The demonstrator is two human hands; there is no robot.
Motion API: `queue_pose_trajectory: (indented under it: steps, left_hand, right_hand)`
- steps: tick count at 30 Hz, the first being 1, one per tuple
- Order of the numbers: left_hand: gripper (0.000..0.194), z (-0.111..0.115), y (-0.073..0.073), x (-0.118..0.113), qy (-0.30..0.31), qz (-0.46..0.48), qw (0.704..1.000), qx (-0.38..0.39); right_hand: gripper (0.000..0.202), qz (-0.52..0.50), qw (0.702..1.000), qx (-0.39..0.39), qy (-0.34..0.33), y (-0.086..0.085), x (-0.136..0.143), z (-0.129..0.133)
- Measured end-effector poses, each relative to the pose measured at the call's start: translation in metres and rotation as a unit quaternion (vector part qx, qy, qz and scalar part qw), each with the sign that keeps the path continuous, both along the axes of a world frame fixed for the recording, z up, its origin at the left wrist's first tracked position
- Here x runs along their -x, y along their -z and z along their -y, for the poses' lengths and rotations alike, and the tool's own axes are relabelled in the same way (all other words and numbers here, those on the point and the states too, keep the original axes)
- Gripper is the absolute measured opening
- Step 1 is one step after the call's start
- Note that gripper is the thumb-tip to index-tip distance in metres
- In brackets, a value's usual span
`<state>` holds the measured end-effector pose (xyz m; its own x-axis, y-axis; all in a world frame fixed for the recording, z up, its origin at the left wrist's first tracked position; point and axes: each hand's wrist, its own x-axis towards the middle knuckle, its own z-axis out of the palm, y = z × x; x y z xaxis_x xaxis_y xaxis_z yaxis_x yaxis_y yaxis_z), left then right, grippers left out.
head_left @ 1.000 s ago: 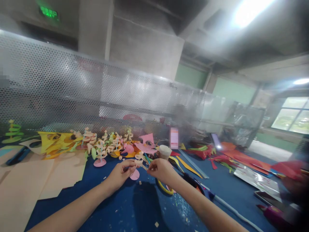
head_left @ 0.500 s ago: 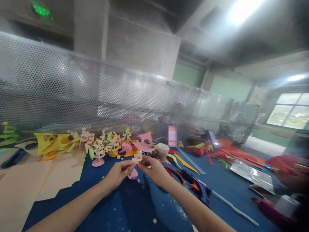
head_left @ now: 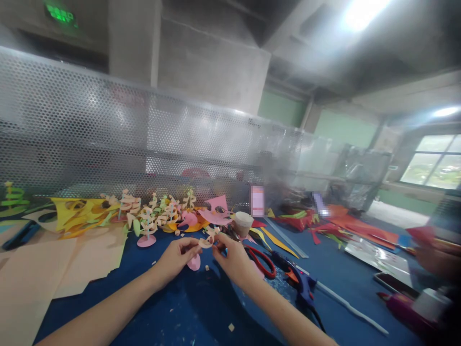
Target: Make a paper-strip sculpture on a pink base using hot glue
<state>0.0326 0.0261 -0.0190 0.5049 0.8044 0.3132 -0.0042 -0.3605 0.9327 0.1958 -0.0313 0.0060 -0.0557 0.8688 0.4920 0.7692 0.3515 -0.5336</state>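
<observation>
My left hand point(head_left: 177, 260) pinches a cream curled strip point(head_left: 206, 242) between thumb and fingers. My right hand point(head_left: 232, 255) has its fingertips closed on the strip's other side. Just below the left fingertips is a pink disc point(head_left: 194, 263); whether it is joined to the strip is hidden. Behind my hands stands a finished-looking cream spiral on a pink round base point(head_left: 146, 241), among several similar curled pieces. A white cup point(head_left: 243, 223) stands just beyond my right hand.
Red-handled scissors point(head_left: 266, 263) and a blue glue gun point(head_left: 302, 283) with a white glue stick lie right of my forearm. Cream sheets point(head_left: 84, 262) cover the left. A perforated metal screen point(head_left: 108, 139) rises behind. At far right another person's hand point(head_left: 437, 257) is near red sheets.
My right hand has drawn slightly away to the right, and more of the curled strip shows between the hands. The pink disc has shifted slightly left.
</observation>
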Motion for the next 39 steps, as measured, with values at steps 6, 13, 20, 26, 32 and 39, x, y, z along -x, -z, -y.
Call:
queue_pose_trajectory:
  steps: [6,13,20,26,32,39]
  left_hand:
    - [0.029,0.002,-0.005,0.000,-0.002,0.009,1.000,0.018]
    - [0.033,0.000,-0.001,-0.001,-0.006,0.029,0.999,0.035]
    - [0.035,-0.002,0.001,-0.001,-0.006,0.055,0.997,0.056]
    - [0.026,0.001,-0.004,-0.002,-0.006,0.072,0.995,0.061]
    - [0.029,0.004,-0.006,-0.003,0.008,0.087,0.994,0.072]
    - [0.036,0.010,-0.005,-0.008,0.003,0.119,0.988,0.102]
  right_hand:
    - [0.009,-0.020,1.000,0.002,-0.023,0.004,-0.001,0.002]
    - [0.011,-0.070,0.997,0.010,-0.044,0.009,-0.003,0.000]
    - [0.015,-0.115,0.992,0.025,-0.055,0.013,-0.004,-0.001]
    - [0.016,-0.201,0.974,0.066,-0.076,0.012,0.002,0.001]
    - [0.021,-0.320,0.939,0.080,-0.098,0.012,0.011,-0.003]
    - [0.024,-0.399,0.908,0.079,-0.103,0.006,0.014,-0.001]
